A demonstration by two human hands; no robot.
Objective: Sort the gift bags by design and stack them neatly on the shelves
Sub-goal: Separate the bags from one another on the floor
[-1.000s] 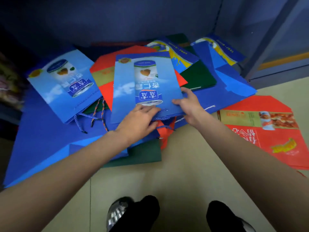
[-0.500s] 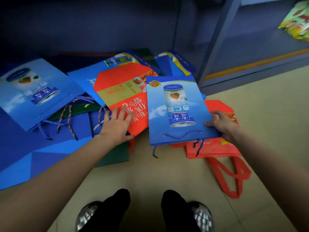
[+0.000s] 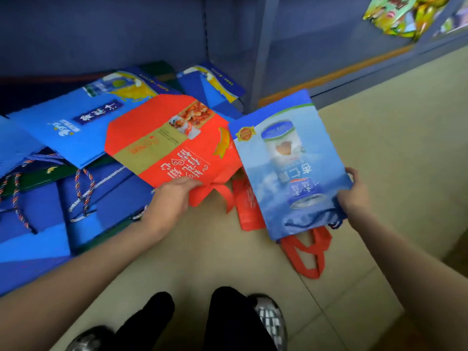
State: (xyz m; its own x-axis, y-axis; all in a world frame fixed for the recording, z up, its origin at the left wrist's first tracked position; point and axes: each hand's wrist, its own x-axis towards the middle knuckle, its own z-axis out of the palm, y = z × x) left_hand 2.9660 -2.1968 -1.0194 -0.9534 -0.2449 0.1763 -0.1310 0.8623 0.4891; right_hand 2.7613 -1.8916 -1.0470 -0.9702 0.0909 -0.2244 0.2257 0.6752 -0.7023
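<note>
The light blue gift bag (image 3: 288,168), printed with a can and lying flat-folded, is held above the floor (image 3: 379,173) at the right of the view, tilted with its rope handles toward the person. The right hand (image 3: 354,196) has its grip closed on the bag's lower right edge, thumb on the printed face and fingers behind (fingertips hidden). Directly beneath this bag lies another red bag (image 3: 249,206), mostly covered, its red strap handles (image 3: 307,252) looped out on the floor. To the left, the red gift bag (image 3: 167,143) with a gold band and white script lies on top of the heap; the left hand (image 3: 172,198) grips its near edge beside the red handle, fingers curled under the edge and the thumb lying along the top. Behind and beside it sit a blue bag (image 3: 76,127) with yellow splash artwork, a second of the same design (image 3: 215,82) near the shelf upright (image 3: 260,59), a dark green bag (image 3: 50,173) partly buried, and plain dark blue bags (image 3: 114,198) with twisted rope handles (image 3: 86,188). The heap rests partly on the bottom shelf and partly on the floor. Bright snack packets (image 3: 405,13) show on the neighbouring shelf at upper right. The person's dark trousers and silver shoes (image 3: 271,323) appear at the bottom edge.
</note>
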